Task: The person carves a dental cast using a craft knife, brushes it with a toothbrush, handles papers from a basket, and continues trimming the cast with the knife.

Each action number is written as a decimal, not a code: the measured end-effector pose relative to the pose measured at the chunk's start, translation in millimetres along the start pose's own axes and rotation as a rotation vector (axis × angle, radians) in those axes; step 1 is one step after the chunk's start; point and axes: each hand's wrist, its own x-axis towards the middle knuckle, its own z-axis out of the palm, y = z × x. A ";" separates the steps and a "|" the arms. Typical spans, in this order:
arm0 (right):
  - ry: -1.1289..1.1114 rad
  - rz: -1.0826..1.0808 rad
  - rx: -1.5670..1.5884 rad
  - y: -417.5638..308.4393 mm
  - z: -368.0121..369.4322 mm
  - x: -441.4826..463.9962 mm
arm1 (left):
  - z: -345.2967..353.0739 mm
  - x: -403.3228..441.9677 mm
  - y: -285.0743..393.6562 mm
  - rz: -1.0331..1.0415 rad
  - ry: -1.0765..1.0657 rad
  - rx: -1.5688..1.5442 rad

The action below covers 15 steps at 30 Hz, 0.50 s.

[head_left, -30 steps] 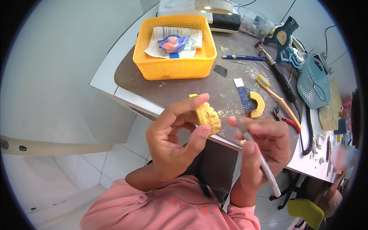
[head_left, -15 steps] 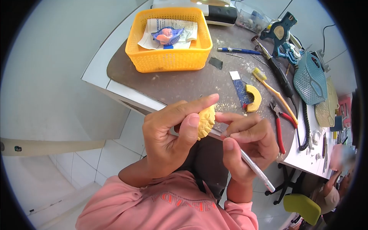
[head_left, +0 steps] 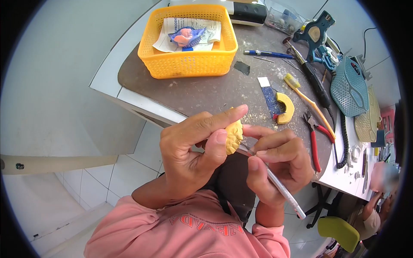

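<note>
My left hand (head_left: pixel 189 148) grips a yellow plaster dental model (head_left: pixel 234 137) between thumb and fingers, its ridged tooth side facing right. The index finger stretches along the model's upper edge. In my right hand (head_left: pixel 282 161) a slim silver carving tool (head_left: pixel 282 188) is pinched like a pen. Its thin tip reaches the lower right edge of the model; whether it touches cannot be made out. An extended finger of the right hand lies against or very near the model's right side. Both hands are held in front of the bench edge, above my lap.
On the brown bench mat (head_left: pixel 180 92) lie a yellow horseshoe-shaped model (head_left: pixel 286 109), a toothbrush (head_left: pixel 310 101), red-handled pliers (head_left: pixel 316 139), a blue pen (head_left: pixel 269 54) and a rotary handpiece (head_left: pixel 314 81). A yellow basket (head_left: pixel 187 64) stands behind. Another person (head_left: pixel 374 215) sits at far right.
The carving tool's tip has moved up and left to the model's edge. The model has turned slightly in my left hand. The view has shifted a little.
</note>
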 end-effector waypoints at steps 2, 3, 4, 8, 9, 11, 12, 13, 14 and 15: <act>-0.010 0.000 -0.011 -0.2 -0.4 0.1 | -0.3 -0.3 -0.4 0.001 -0.003 0.006; -0.012 0.006 -0.021 -0.2 -0.6 0.1 | -0.2 -0.5 -0.7 0.001 -0.005 0.011; -0.014 0.012 -0.031 -0.1 -0.7 0.0 | 0.2 -0.5 -0.8 0.001 -0.006 0.011; -0.015 0.021 -0.035 0.9 -1.6 -1.8 | 1.5 -1.3 -1.3 -0.021 0.005 0.000; 0.009 0.020 -0.009 2.4 -1.2 -3.7 | 1.4 -1.6 -1.0 -0.034 0.005 -0.009; 0.034 0.014 0.019 0.3 -1.1 -4.6 | -0.4 -4.1 2.8 -0.104 -0.006 -0.050; 0.058 0.045 0.025 -3.5 -1.6 -4.1 | -1.2 -4.9 4.3 -0.175 -0.017 -0.092; 0.084 0.075 0.032 -5.2 -1.7 -3.2 | 0.6 -4.5 4.5 -0.169 -0.017 -0.089; 0.086 0.071 0.035 -4.3 -0.9 -3.0 | 4.2 -3.9 4.5 -0.205 0.041 -0.205; 0.085 0.027 0.002 -2.8 0.2 -3.4 | 5.9 -3.5 4.8 -0.240 0.097 -0.321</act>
